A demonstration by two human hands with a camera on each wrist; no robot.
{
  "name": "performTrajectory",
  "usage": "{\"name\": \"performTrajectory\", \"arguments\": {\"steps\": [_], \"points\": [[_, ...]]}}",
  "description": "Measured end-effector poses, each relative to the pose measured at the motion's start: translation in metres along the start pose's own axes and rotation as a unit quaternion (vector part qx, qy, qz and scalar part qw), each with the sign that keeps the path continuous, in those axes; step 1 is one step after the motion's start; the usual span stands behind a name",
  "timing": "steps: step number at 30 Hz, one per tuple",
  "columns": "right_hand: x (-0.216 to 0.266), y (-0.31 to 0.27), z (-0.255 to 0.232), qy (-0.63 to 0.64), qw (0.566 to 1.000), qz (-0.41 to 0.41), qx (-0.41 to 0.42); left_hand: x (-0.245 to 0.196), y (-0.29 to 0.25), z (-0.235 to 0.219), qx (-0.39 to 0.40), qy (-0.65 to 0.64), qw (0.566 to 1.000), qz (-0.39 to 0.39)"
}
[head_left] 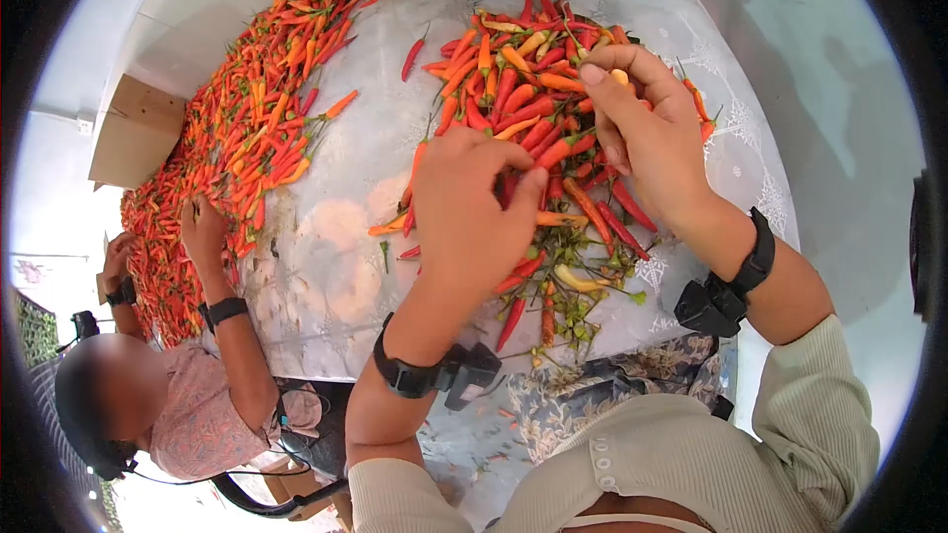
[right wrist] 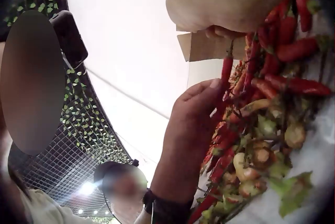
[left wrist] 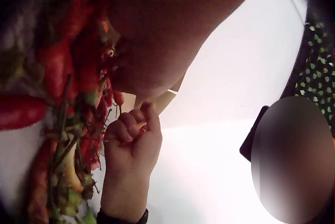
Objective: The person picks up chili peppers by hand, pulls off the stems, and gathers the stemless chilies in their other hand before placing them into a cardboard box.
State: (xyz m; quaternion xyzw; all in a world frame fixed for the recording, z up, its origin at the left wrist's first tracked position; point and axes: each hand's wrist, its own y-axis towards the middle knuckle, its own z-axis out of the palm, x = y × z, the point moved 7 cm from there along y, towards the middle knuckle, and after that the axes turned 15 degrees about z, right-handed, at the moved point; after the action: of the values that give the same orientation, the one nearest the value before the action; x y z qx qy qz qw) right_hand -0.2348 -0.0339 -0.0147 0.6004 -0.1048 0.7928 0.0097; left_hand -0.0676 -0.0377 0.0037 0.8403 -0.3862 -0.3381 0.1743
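A heap of red and orange chilies lies on a table with a pale lace cloth. My left hand reaches into the heap's near side, its fingers curled down over red chilies and the thumb closing against them. In the right wrist view the left hand touches the red chilies with its fingertips. My right hand hovers over the heap's right side and pinches a small yellow-orange chili between thumb and fingers. The left wrist view shows the right hand curled beside the chilies.
Green stems and caps litter the table's near edge. A much larger chili pile runs along the left side, where a second person's hands work. Cardboard pieces stand at the left and far edges.
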Motion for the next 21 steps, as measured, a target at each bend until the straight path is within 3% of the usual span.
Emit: {"name": "performTrajectory", "arguments": {"steps": [6, 9, 11, 15, 18, 21], "points": [[0.014, -0.007, 0.001, -0.125, 0.983, -0.113, -0.074, 0.02, -0.003, -0.019, -0.102, -0.094, 0.988, -0.062], [0.01, -0.008, 0.012, -0.161, 0.985, -0.068, 0.002, 0.029, -0.008, -0.016, -0.095, -0.17, 0.969, -0.153], [0.002, -0.008, 0.024, -0.185, 0.978, -0.065, 0.073, 0.023, -0.008, -0.011, -0.089, -0.163, 0.975, -0.118], [-0.012, -0.005, 0.026, -0.169, 0.979, -0.054, 0.097, 0.001, 0.001, -0.007, -0.026, -0.139, 0.99, 0.027], [-0.015, -0.003, 0.025, -0.161, 0.98, -0.04, 0.106, -0.003, 0.002, -0.008, -0.01, -0.119, 0.992, 0.031], [-0.012, -0.001, 0.026, -0.158, 0.98, -0.023, 0.121, 0.001, 0.0, -0.014, -0.05, -0.151, 0.987, -0.035]]}}
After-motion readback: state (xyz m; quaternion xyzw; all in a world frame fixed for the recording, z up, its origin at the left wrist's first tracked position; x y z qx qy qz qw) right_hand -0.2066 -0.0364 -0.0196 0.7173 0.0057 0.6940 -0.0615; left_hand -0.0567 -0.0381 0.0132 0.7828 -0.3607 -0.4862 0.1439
